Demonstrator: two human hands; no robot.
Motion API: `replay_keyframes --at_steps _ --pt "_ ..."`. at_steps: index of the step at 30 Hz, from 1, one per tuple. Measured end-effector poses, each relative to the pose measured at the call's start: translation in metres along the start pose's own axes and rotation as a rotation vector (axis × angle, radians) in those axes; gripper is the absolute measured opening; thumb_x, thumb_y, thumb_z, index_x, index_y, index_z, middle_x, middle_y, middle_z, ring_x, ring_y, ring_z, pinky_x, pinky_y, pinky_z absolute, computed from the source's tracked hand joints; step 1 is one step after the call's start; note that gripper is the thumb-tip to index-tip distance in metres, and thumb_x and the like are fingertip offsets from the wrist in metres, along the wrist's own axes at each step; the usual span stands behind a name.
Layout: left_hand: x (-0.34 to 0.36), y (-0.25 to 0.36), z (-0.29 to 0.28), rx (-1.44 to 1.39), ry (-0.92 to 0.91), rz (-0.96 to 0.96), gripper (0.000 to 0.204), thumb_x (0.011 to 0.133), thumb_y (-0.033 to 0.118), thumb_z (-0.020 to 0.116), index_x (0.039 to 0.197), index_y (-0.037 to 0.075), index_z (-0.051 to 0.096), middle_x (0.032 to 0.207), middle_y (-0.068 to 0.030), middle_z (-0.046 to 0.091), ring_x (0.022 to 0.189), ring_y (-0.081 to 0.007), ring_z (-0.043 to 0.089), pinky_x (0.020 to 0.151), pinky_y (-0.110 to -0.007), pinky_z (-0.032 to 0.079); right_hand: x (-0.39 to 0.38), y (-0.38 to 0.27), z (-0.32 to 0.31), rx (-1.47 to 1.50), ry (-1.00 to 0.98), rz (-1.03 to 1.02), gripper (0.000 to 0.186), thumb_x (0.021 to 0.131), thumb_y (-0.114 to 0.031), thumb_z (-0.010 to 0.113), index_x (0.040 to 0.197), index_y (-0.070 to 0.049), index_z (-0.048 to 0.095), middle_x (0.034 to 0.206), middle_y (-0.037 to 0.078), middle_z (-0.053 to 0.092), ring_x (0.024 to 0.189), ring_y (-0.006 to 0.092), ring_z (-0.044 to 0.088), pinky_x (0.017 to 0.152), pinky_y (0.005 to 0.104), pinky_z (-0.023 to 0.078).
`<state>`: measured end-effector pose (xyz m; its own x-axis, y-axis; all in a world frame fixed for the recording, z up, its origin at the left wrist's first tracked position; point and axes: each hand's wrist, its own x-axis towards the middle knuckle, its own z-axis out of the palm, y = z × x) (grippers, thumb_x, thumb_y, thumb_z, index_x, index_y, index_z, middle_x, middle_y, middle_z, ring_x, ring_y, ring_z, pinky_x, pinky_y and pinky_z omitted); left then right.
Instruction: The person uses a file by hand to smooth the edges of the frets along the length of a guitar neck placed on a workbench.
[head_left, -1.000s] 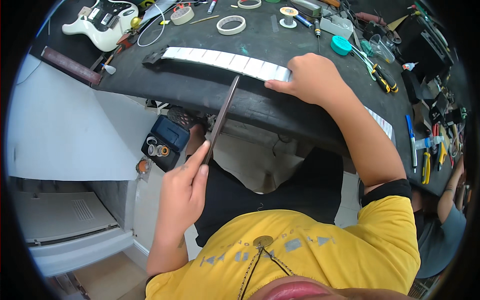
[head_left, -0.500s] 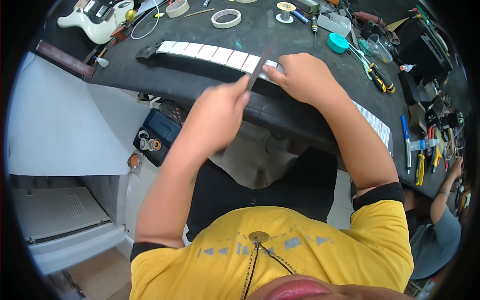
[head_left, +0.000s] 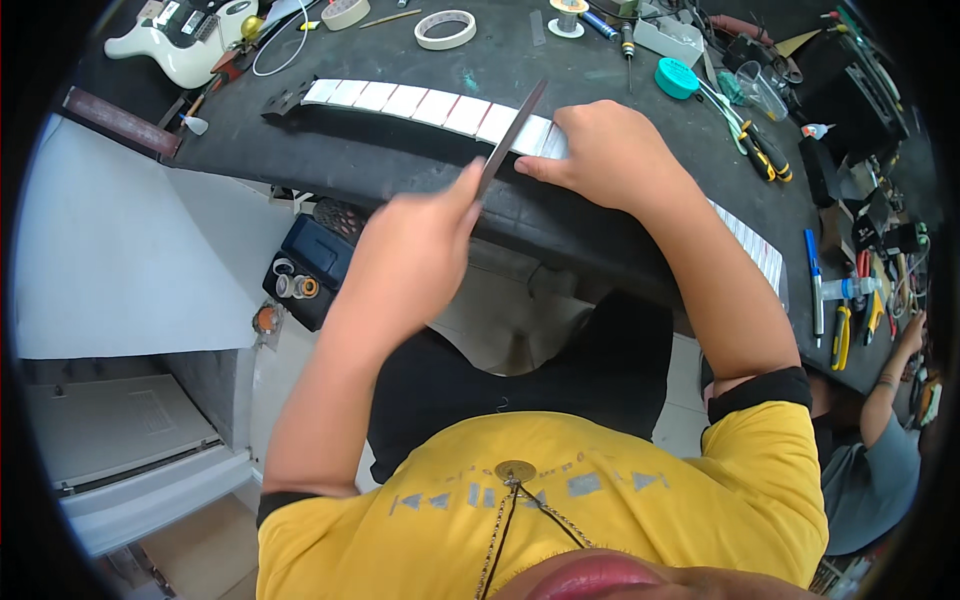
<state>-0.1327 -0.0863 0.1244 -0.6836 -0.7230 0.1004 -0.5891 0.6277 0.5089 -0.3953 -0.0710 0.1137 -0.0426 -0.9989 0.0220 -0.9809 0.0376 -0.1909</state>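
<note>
A guitar neck (head_left: 405, 101) lies along the bench edge, its fretboard covered in white tape with thin fret lines between the strips. Its dark headstock (head_left: 287, 99) is at the far left, and the other end shows past my right forearm. My left hand (head_left: 415, 250) grips one end of a narrow metal file (head_left: 515, 135), which slants across the fretboard. Just right of the file, my right hand (head_left: 615, 155) is closed around the neck, thumb along the near edge and fingers over the far side.
A tape roll (head_left: 445, 30), a solder spool (head_left: 567, 20) and a teal round container (head_left: 677, 78) sit farther back. Yellow-black pliers (head_left: 765, 155) and a blue marker (head_left: 814, 285) lie to the right. A white guitar body (head_left: 180, 45) is at back left. Another person's arm (head_left: 885, 385) reaches in at right.
My left hand has drawn the file back toward me and slightly left across the neck. My right hand stays on the neck, its thumb shifted slightly.
</note>
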Motion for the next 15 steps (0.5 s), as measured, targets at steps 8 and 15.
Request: replay_keyframes --at_steps 8,15 --pt "-0.041 -0.006 0.003 -0.031 -0.004 0.012 0.046 0.11 0.002 0.066 0.156 0.001 0.067 0.11 -0.0362 0.074 0.1 -0.0542 0.073 0.09 -0.044 0.06 -0.006 0.007 0.001 0.045 0.023 0.048 0.065 0.094 -0.063 0.085 0.096 0.002 0.083 0.091 0.023 0.081 0.092 0.0433 0.081 0.086 0.0528 0.064" --pt "-0.006 -0.003 -0.002 0.007 -0.004 -0.009 0.043 0.109 0.005 0.068 0.152 0.001 0.07 0.101 -0.0323 0.075 0.092 -0.0528 0.073 0.081 -0.047 0.059 -0.002 0.002 0.005 0.06 0.086 0.004 0.066 0.094 -0.063 0.085 0.094 0.002 0.083 0.088 0.023 0.081 0.092 0.0433 0.081 0.086 0.0532 0.064"
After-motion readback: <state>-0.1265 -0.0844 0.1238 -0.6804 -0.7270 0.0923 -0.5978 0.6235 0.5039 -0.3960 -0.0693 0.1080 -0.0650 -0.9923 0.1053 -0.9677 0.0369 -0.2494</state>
